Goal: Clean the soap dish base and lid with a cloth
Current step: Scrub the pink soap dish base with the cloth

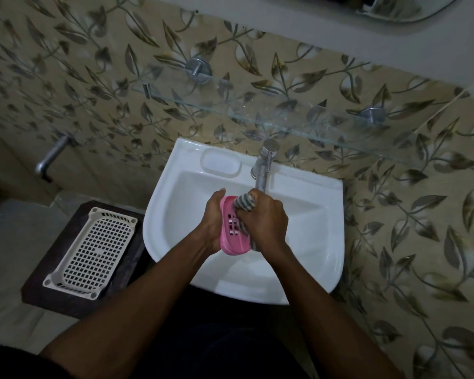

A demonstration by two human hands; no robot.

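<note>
Evidently the wiping step is in hand: over the sink point(298, 242), the left hand point(212, 222) grips the pink slotted soap dish part point(231, 242), probably the base, while the right hand point(266, 220) clutches the striped cloth point(244, 202) against it. Next comes turning the part to reach its unwiped faces.

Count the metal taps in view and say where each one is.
2. One tap stands on the back rim of the white basin, right of centre. The other tap sticks out of the wall left of the basin. None seems hidden.
</note>
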